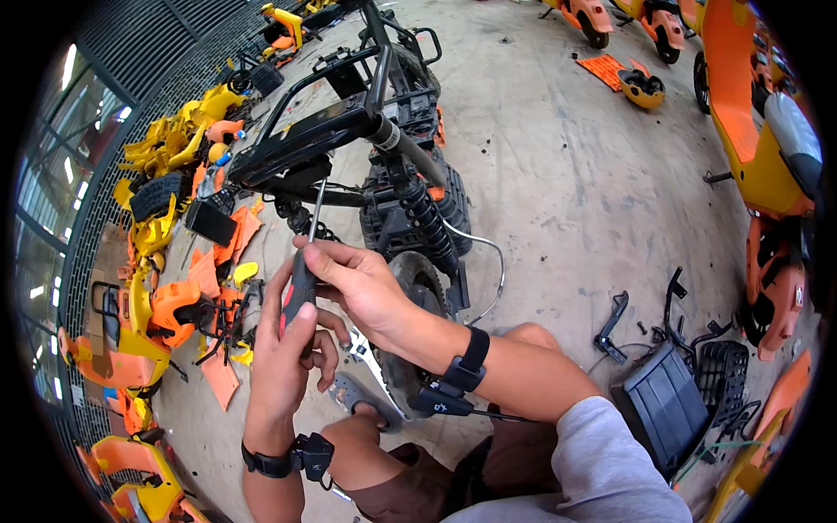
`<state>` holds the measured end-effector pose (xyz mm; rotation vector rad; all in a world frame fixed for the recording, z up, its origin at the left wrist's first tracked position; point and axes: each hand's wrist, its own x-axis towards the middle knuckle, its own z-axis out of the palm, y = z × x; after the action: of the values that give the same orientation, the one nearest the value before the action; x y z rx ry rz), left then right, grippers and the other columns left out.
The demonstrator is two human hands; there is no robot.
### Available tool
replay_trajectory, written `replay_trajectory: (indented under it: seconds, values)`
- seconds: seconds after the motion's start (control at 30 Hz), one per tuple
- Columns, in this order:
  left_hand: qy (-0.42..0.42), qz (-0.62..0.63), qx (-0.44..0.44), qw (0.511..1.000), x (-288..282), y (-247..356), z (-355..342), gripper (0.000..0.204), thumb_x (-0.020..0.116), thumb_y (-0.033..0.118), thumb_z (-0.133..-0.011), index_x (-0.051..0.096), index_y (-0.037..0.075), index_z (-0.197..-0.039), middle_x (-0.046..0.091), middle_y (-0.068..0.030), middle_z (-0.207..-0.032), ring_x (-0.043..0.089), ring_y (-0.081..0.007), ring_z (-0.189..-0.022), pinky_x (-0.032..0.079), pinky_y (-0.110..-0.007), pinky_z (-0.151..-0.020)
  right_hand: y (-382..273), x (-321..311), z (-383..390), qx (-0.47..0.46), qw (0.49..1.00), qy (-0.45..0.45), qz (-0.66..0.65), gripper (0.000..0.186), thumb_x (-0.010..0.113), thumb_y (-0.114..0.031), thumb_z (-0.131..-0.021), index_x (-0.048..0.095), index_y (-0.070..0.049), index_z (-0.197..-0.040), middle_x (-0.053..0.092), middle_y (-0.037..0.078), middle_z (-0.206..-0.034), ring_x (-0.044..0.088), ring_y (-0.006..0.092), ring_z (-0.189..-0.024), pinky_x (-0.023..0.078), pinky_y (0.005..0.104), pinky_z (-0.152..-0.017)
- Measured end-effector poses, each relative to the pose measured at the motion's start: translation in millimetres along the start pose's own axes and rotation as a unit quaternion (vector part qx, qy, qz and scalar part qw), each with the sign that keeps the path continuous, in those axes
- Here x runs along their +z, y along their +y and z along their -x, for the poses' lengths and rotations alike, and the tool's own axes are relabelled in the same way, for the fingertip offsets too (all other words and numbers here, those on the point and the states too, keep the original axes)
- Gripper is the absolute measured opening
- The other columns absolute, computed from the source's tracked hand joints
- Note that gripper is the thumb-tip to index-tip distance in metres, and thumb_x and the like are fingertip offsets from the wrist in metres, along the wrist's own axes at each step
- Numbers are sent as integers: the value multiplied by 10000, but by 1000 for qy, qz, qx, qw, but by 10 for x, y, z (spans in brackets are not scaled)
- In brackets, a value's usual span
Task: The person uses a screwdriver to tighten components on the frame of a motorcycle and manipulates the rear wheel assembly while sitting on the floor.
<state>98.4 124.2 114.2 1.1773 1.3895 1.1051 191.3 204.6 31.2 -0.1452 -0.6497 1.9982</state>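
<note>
Both hands hold the screwdriver point(302, 279): handle point(300, 292) within the fingers of my left hand point(281, 359), my right hand point(362, 292) pinching nearer the shaft point(317, 211).

Screwdriver point(302, 277): black-and-red handle, slim metal shaft, slanted away, far end near black vehicle frame point(305, 135), contact unclear.

workshop; bare scooter frame point(314, 133), heaped panels point(179, 139)
</note>
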Motion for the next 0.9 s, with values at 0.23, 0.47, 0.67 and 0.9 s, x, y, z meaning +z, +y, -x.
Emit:
replay_trajectory:
  seconds: [0.23,0.47,0.67,0.9]
  values:
    - [1,-566,140,812,27,233,-24,709,625,61,-790,337,52,-1438,631,-200,-960,627,-364,-824,493,-427,-721,22,-11,5,0,997,-28,-65,401,581,-341,-952,602,-38,-1214,650,22,-989,611,89,-877,492,262,-804]
    - [22,-260,123,957,-130,68,-15,656,601,104,-864,316,96,-1454,600,-134,-847,592,-205,-590,448,-290,-499,49,-9,-32,-12,1000,6,-5,448,595,-288,-949,535,-25,-1306,630,23,-1028,577,101,-908,463,274,-847]
    - [28,-350,174,920,-123,70,-92,636,614,100,-857,354,89,-1437,631,-133,-961,613,-171,-686,485,-277,-583,10,9,13,-16,999,-9,-29,443,566,-334,-960,556,-27,-1280,629,4,-1020,561,96,-933,446,298,-856]
    - [-6,-457,236,858,-133,87,-96,779,658,37,-798,280,91,-1478,622,-136,-995,628,-235,-798,503,-336,-690,79,-21,-17,-20,996,43,79,440,573,-403,-945,608,-51,-1206,642,-4,-1001,562,89,-902,422,272,-816]
